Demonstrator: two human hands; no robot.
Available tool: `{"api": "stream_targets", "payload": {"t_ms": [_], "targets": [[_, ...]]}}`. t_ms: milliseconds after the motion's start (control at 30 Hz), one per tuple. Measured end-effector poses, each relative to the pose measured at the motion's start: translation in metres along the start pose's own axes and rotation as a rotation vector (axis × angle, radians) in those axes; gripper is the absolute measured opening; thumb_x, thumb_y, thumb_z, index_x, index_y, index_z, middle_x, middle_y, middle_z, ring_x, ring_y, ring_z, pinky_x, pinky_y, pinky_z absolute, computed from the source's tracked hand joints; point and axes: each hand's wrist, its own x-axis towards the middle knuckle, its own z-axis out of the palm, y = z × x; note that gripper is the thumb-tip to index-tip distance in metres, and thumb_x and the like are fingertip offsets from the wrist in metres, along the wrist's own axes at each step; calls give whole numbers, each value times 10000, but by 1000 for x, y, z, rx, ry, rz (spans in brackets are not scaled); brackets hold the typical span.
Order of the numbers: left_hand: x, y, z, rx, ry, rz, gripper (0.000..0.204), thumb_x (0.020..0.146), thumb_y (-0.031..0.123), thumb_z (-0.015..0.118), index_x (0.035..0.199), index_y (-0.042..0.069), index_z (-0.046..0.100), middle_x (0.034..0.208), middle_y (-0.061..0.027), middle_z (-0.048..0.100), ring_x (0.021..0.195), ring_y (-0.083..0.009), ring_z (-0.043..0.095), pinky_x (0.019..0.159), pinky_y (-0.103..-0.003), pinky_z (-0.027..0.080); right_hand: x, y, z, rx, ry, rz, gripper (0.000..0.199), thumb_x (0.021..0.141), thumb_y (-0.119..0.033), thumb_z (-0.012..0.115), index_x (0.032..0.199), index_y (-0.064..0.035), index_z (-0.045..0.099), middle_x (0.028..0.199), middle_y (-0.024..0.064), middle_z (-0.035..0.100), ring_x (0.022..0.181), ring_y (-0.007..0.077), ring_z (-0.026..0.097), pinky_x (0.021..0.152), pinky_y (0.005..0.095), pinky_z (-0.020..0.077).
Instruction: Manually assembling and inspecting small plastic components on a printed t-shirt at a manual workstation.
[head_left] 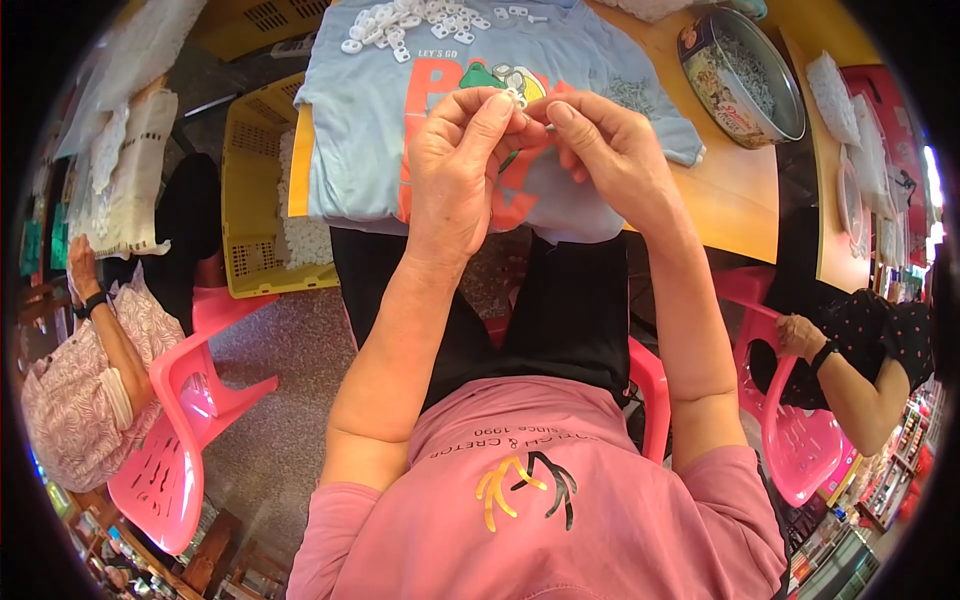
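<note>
Above the table, my left hand (455, 150) is closed, pinching a small white plastic piece (516, 97) between thumb and fingertips. My right hand (610, 150) meets it from the right, its thumb and fingers pressed together. Something tiny and thin seems to be at its fingertips, too small to name. Beneath both hands a light blue T-shirt (350, 150) with a printed front covers the table. A heap of similar white plastic pieces (415, 22) lies on its far part. Toward the right of the cloth sits a small scatter of grey metal bits (632, 95), perhaps screws.
A round tin (720, 95) full of small metal parts stands at the table's far right. Left of the table is a yellow crate (250, 200) containing white pieces. Two people sit at either side, by pink plastic chairs (185, 400). My legs are under the table edge.
</note>
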Motion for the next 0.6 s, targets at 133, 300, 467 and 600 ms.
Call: {"api": "stream_targets", "payload": {"t_ms": [133,300,467,600], "targets": [[1,0,1,-1,-15,-1,135,981,123,591,1013,-9,595,886,-85,664,817,-165,683,789,-305,571,3,-2,-7,21,-20,39,314,1002,-286,575,1086,-9,698,713,-46,535,673,45,501,588,205,417],[2,-3,1,37,-4,12,141,983,124,589,1028,-10,593,922,-86,665,829,-160,676,783,-305,574,6,-3,-7,32,-36,46,290,961,-262,649,1073,3,691,758,-29,601,683,42,508,594,200,409],[0,-5,1,89,-7,32,153,982,125,595,1046,-14,586,952,-81,660,857,-136,657,777,-298,576,9,0,-12,-201,-50,-165,192,899,-163,711,1027,-20,709,856,-26,636,710,42,520,599,206,405],[0,-5,1,116,-9,61,150,981,121,595,1048,-13,585,957,-83,659,864,-133,652,781,-295,578,8,-8,-11,-326,-36,-221,138,869,-116,720,986,-44,721,918,-36,634,743,46,526,615,221,413]]}}
